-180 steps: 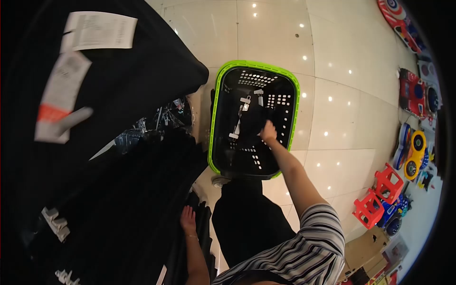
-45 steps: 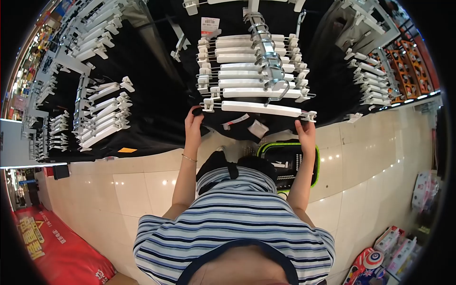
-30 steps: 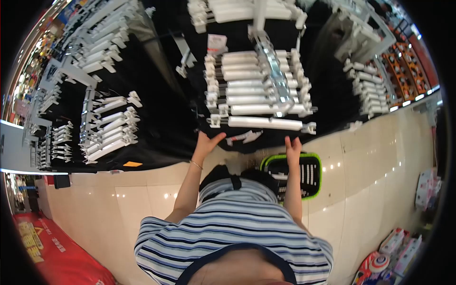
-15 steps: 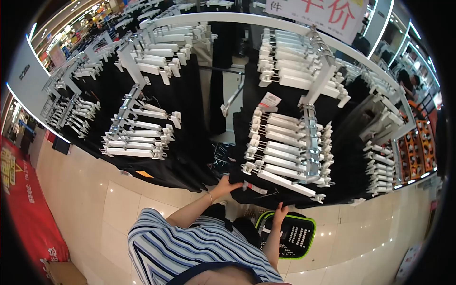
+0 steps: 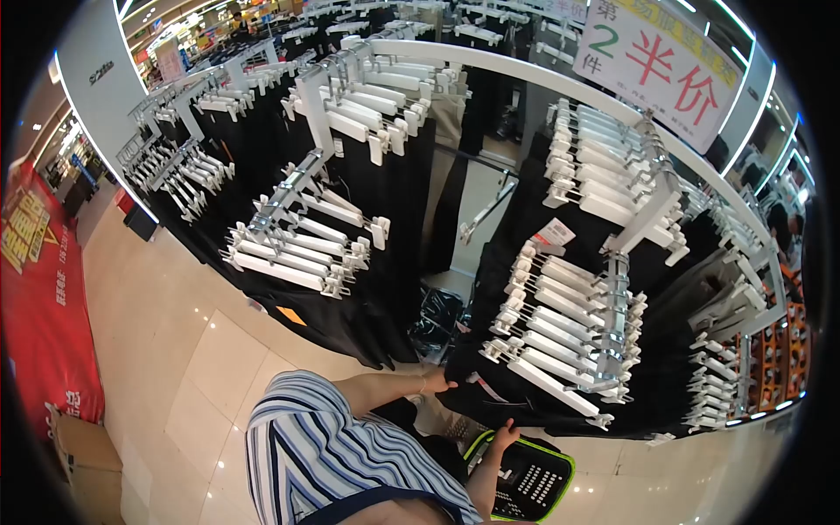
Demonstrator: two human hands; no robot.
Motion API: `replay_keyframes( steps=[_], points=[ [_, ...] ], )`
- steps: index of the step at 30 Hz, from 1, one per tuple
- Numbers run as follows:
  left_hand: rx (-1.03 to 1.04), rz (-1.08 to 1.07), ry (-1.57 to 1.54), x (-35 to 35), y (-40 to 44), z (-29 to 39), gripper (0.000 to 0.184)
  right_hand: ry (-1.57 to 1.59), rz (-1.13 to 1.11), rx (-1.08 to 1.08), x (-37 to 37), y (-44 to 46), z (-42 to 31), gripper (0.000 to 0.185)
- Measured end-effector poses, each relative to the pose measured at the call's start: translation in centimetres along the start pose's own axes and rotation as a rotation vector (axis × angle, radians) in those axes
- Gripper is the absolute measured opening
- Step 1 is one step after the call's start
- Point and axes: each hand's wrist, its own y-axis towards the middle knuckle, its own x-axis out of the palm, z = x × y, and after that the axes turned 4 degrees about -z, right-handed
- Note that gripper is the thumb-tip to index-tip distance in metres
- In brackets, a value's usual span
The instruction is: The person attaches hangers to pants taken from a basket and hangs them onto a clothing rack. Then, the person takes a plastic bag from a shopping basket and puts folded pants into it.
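Note:
A front pair of black trousers (image 5: 490, 404) hangs from a white clip hanger (image 5: 556, 387) at the near end of a rail. My left hand (image 5: 437, 381) is closed on the left edge of this dark cloth. Lower down and to the right, my right hand (image 5: 505, 434) pinches the same garment near its right side. A white tag with red print (image 5: 486, 388) shows on the cloth between my hands. Behind it, several more white hangers (image 5: 564, 302) carry black garments on the same chrome arm (image 5: 615, 324).
A black basket with a green rim (image 5: 570, 477) stands on the floor by my right arm. Another rail of hangers (image 5: 297, 254) is to the left. A price sign (image 5: 661, 70) tops the rack. A cardboard box (image 5: 92, 468) and red banner (image 5: 48, 306) are at far left.
The view has swung, so the rack appears lower and farther right, with more of the sign showing. Both hands remain on the black trousers.

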Motion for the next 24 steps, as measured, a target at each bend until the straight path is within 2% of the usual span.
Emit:
replay_keyframes(
  steps=[1, 3, 4, 7, 8, 10, 11, 14, 15, 17, 18, 20, 24],
  points=[
    [-0.002, 0.009, 0.036, -0.1, 0.0, 0.0, 0.059, 0.082, 0.008, -0.074, 0.6, 0.0, 0.1, 0.025],
    [0.002, 0.028, 0.112, -1.0, 0.1, -0.4, 0.056, -0.081, -0.058, 0.055, 0.8, -0.1, 0.2, 0.026],
    [-0.011, 0.027, 0.115, -0.8, 1.0, 0.7, 0.056, -0.059, 0.000, 0.003, 0.5, 0.3, 0.9, 0.025],
    [-0.100, 0.062, 0.109, -1.6, -0.5, 2.9, 0.056, -0.289, -0.051, 0.026, -0.1, 0.3, 0.0, 0.023],
    [-0.245, -0.040, 0.182, -2.0, -0.9, 4.3, 0.057, -0.287, 0.002, -0.049, -0.1, 0.1, -0.7, 0.021],
    [-0.534, -0.237, 0.335, -2.3, -1.1, 6.8, 0.058, -0.332, -0.068, 0.066, -0.5, 0.7, -0.2, 0.021],
    [-0.497, -0.263, 0.348, -1.5, -0.7, 5.8, 0.058, -0.353, -0.104, 0.127, -1.0, 1.1, 1.3, 0.021],
    [-0.530, -0.319, 0.476, -0.7, -0.5, 0.9, 0.055, -0.208, -0.077, 0.043, 1.1, 0.5, 5.0, 0.015],
    [-0.435, -0.338, 0.492, 0.9, 0.9, -5.8, 0.053, -0.139, -0.068, 0.010, 1.8, 0.8, 7.6, 0.024],
    [-0.225, -0.409, 0.559, 3.6, 3.9, -12.6, 0.051, -0.259, -0.195, 0.176, 0.1, 0.7, 6.2, 0.011],
    [-0.337, -0.418, 0.570, 2.9, 3.6, -11.9, 0.050, -0.157, -0.188, 0.141, 0.5, 0.4, 6.1, 0.014],
    [-0.466, -0.426, 0.588, 0.0, 0.5, -10.5, 0.048, -0.263, -0.216, 0.221, 2.0, -3.7, 6.0, 0.014],
    [-0.540, -0.368, 0.546, -4.8, -3.3, -12.1, 0.044, -0.187, -0.191, 0.255, 5.0, -9.7, 4.5, 0.009]
  ],
)
